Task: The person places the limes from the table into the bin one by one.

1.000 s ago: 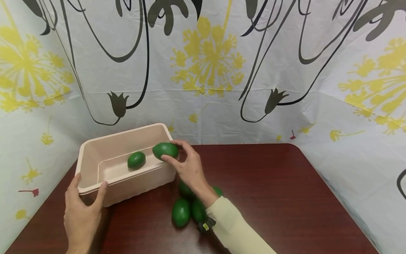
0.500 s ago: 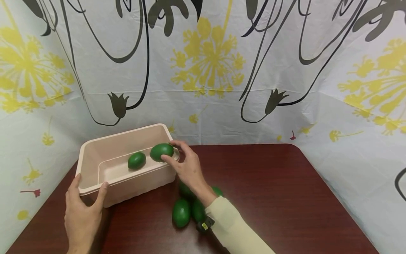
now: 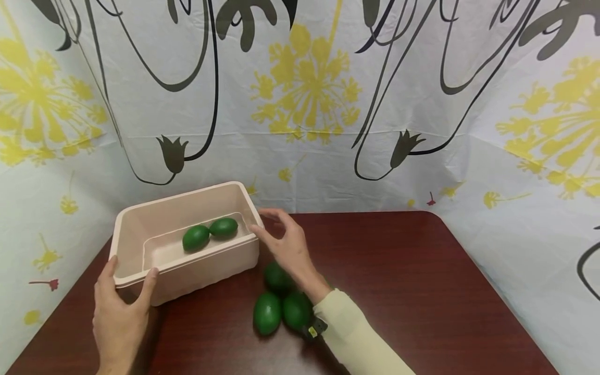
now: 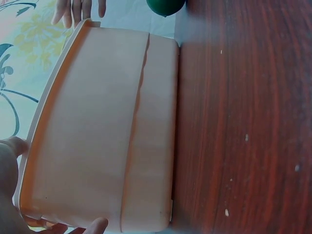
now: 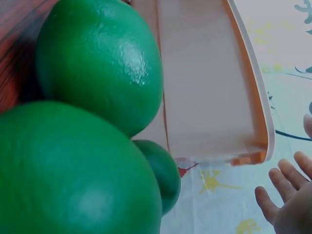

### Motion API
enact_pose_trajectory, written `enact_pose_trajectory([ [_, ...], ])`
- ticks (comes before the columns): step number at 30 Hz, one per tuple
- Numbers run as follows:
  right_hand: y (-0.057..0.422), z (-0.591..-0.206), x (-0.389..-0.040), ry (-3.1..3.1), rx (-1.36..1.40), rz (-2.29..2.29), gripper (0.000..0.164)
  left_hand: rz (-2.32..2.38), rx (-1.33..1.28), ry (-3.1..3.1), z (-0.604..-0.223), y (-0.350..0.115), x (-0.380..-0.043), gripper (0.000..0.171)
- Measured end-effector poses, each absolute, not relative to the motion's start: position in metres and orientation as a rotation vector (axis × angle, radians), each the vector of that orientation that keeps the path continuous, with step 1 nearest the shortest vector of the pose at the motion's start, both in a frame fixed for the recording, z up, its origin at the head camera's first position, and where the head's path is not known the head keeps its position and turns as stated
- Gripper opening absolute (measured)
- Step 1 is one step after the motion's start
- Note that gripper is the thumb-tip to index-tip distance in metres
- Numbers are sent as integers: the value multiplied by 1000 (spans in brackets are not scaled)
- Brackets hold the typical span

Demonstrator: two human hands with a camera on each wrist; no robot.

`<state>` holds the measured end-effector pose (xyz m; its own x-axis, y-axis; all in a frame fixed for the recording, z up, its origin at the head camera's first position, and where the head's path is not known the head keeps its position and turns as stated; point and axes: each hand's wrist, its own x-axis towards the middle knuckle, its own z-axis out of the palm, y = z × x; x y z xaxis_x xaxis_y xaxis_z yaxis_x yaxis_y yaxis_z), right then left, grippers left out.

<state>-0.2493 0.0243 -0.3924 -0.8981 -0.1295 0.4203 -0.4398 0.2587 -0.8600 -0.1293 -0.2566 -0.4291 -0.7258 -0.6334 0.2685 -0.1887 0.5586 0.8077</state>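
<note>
A beige plastic bin (image 3: 206,271) stands at the left of the table with two green limes (image 3: 196,238) inside, end to end. My left hand (image 3: 119,312) grips its near left corner, thumb at the rim and fingers around the end; the left wrist view shows its fingertips (image 4: 100,225) low on the bin. At the bin's right end is my right hand (image 3: 286,245), thumb and fingers apart with nothing between them. In the right wrist view, its fingers (image 5: 287,178) are spread beside the bin's corner. Several more limes (image 3: 267,313) sit clustered below the right forearm.
The dark red-brown wooden table (image 3: 398,291) extends to the right, with a rounded far corner. A pale cloth (image 3: 422,104) printed with yellow flowers and grey stems hangs behind and along both sides. A small black device (image 3: 315,329) is worn at the right sleeve.
The lime my right hand was holding over the bin now lies inside, next to the first one. My right hand has let go and moved slightly right. The left hand keeps its grip.
</note>
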Motion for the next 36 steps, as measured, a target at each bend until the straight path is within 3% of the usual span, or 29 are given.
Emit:
enact_pose_trajectory([
  [36, 63, -411, -253, -2554, 501, 1597, 37, -1100, 654, -2233, -429, -258, -130, 86],
])
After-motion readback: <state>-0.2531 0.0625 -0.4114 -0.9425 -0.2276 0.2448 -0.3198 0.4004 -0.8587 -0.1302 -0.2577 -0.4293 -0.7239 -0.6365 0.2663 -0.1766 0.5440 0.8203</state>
